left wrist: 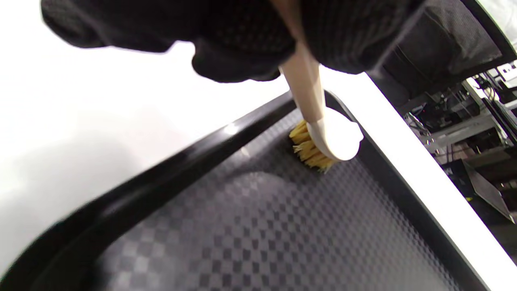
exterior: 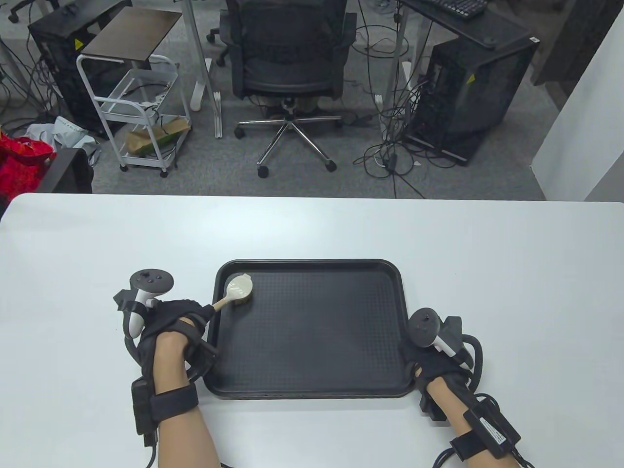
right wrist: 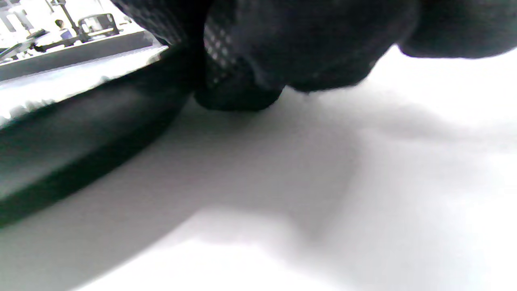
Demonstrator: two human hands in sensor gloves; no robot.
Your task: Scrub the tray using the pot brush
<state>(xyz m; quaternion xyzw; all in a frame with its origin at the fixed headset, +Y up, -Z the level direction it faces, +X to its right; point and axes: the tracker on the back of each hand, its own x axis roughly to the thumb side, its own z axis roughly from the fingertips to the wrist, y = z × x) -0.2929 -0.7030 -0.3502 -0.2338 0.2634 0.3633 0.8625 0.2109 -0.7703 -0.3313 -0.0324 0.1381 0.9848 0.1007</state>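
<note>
— Hands first: what are they doing?
— Left hand (exterior: 170, 324) grips the pot brush (exterior: 237, 291) handle; right hand (exterior: 429, 358) steadies the tray (exterior: 312, 390) rim, finger curl hidden.
— Step?
— Scrubbing, bristles down just beyond the left fingers, at the tray's far corner. Next, I'd judge: firm strokes toward the right hand.

Black checker-textured tray (exterior: 312, 341), cream pot brush (exterior: 239, 288) with yellow bristles (left wrist: 309, 151).

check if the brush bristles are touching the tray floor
Touching. The left wrist view shows the pot brush bristles pressed onto the tray's textured floor with no gap, near its far corner.
</note>
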